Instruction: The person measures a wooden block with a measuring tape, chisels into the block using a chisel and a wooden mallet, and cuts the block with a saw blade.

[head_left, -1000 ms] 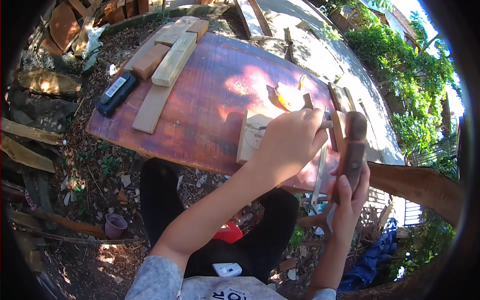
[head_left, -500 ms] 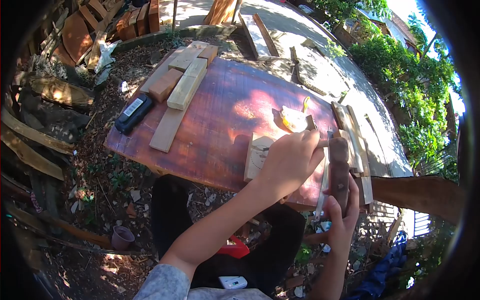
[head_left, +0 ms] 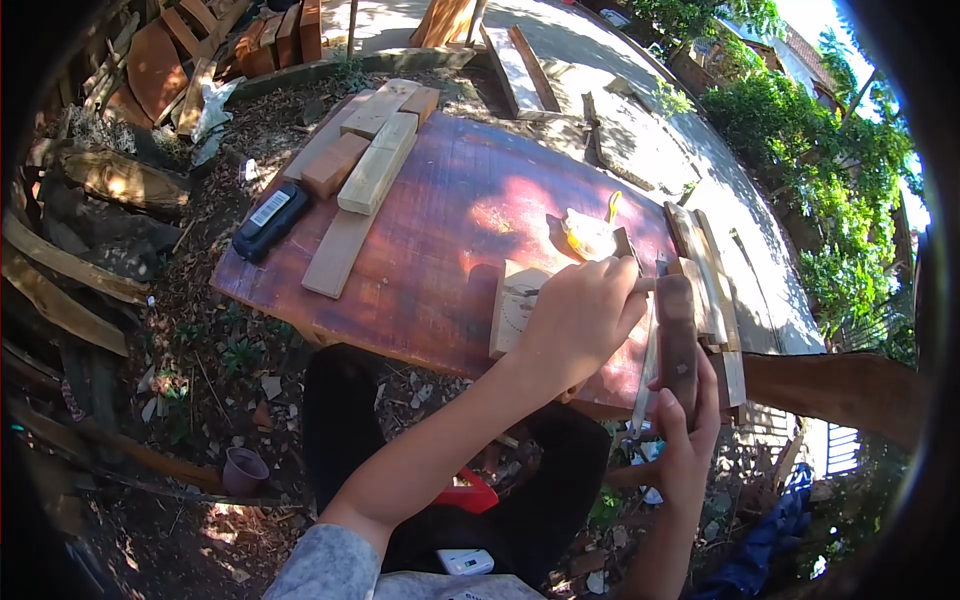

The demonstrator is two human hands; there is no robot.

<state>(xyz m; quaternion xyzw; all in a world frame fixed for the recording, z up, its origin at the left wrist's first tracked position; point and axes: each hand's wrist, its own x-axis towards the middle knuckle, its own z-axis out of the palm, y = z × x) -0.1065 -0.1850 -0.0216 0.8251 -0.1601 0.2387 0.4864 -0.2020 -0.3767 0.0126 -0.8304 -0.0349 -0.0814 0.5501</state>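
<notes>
My left hand (head_left: 585, 312) is closed around a slim chisel-like tool, mostly hidden by the fingers. Its dark tip (head_left: 528, 293) points left over a pale wooden block (head_left: 508, 318) marked with a dotted circle. The tool's butt end (head_left: 643, 285) sticks out right of my fist, by a dark brown wooden bar (head_left: 679, 335). Whether the two touch I cannot tell. Gripping the bar's lower part, my right hand (head_left: 685, 425) holds it upright, like a mallet. A metal ruler-like strip (head_left: 645, 390) lies left of it, on the table's right side.
The reddish table (head_left: 440, 210) carries stacked wood pieces (head_left: 375, 165), a black device with a label (head_left: 271, 222) and a yellow-and-white item (head_left: 590, 235). Wood strips (head_left: 705, 270) lie along its right edge. A red object (head_left: 468, 493) and a white device (head_left: 465, 562) are near my lap.
The wooden bar in my right hand has turned slightly. My left hand stays almost still with its tool over the block. The whole view has shifted a little.
</notes>
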